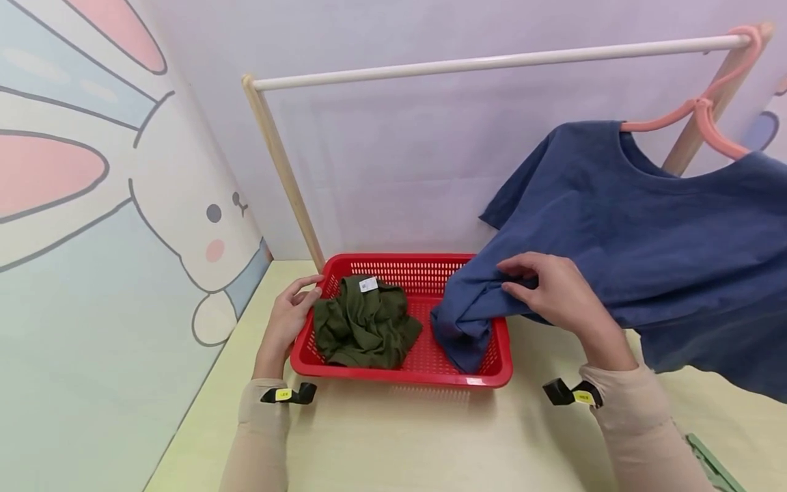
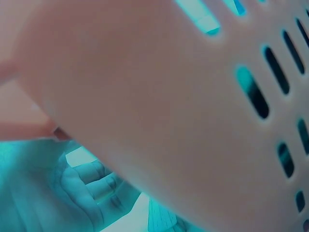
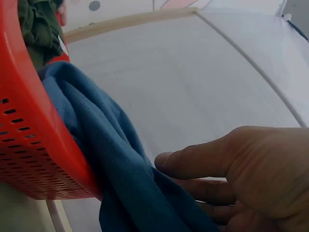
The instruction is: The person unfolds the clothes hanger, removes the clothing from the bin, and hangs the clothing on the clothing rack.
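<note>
A red plastic basket (image 1: pixel 424 374) stands on the table, its far-left corner held by my left hand (image 1: pixel 292 311). Inside it on the left lies a crumpled dark green garment (image 1: pixel 365 324) with a white tag. A blue T-shirt (image 1: pixel 590 225) hangs from a pink hanger (image 1: pixel 716 133), and its bunched end drops into the basket's right side. My right hand (image 1: pixel 556 290) pinches a fold of this shirt near the basket's right edge. In the right wrist view, the thumb (image 3: pixel 193 162) meets the fabric (image 3: pixel 116 150), which hides some fingertips. The basket wall (image 2: pixel 159 96) fills most of the left wrist view.
A wooden rack with a white rail (image 1: pixel 492 63) spans the back, and the hanger hooks at its right end. Painted walls with a rabbit (image 1: pixel 197 239) close off the left and rear. A green object (image 1: pixel 713 465) lies at the lower right.
</note>
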A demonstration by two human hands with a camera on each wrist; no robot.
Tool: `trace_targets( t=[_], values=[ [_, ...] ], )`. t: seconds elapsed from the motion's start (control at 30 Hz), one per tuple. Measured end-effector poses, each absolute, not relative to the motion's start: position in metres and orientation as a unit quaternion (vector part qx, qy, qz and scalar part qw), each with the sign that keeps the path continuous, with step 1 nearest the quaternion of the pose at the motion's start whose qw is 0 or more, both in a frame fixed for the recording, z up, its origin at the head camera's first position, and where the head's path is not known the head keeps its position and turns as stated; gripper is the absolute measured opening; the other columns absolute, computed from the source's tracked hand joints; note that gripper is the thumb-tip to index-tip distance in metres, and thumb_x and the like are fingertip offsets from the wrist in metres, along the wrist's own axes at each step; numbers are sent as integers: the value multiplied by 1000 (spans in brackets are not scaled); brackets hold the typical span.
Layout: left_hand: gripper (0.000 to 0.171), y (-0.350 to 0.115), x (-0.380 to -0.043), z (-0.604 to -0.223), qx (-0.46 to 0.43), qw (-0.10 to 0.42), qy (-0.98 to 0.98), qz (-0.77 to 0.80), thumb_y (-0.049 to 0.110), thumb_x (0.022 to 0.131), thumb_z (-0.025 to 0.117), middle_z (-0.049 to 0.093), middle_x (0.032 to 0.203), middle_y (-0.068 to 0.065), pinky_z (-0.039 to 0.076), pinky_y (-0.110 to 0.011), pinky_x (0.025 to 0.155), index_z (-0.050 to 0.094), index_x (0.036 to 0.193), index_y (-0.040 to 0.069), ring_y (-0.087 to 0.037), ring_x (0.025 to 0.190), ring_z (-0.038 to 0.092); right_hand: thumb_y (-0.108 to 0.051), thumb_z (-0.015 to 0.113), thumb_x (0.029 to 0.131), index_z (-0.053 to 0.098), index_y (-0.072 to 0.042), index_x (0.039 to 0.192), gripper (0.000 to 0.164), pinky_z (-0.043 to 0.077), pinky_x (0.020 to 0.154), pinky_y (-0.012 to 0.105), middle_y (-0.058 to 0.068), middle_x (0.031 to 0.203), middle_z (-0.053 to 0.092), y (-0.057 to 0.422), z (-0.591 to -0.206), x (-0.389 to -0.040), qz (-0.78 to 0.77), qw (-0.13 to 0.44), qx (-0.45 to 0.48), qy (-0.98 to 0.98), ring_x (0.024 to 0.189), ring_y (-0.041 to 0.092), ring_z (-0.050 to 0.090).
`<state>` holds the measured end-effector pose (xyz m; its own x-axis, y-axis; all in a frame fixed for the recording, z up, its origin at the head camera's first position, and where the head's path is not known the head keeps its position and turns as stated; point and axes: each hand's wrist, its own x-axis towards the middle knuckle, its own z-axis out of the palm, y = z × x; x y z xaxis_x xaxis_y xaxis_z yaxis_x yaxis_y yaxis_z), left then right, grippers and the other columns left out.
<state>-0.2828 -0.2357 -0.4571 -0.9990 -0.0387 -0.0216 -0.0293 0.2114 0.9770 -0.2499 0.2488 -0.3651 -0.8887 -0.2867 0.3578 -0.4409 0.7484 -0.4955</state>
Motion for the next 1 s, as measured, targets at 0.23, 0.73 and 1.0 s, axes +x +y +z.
trace_targets(
  t=[0.23,0.73,1.0],
  values=[
    [48,-233,-286,-458,16,8,-778,-628,40,113,67,69,146,-23,66,-34,93,62,158,23,-16,109,77,-13,85,100,82,-4,127,29,61,90,54,14,115,81,251,-368,-251,280,105,179,-937,101,29,74],
    [49,-236,-285,-459,23,4,-780,-625,41,113,67,71,142,-23,67,-34,91,62,158,23,-16,106,78,-4,84,97,89,-7,107,12,57,72,40,12,102,82,248,-380,-260,248,139,183,-941,83,23,70],
    [48,-236,-285,-460,23,2,-775,-631,38,113,67,70,141,-25,67,-33,89,61,158,22,-15,103,78,-5,82,98,87,-5,101,5,59,70,40,9,93,81,247,-379,-261,257,139,181,-939,78,20,71]
  ],
)
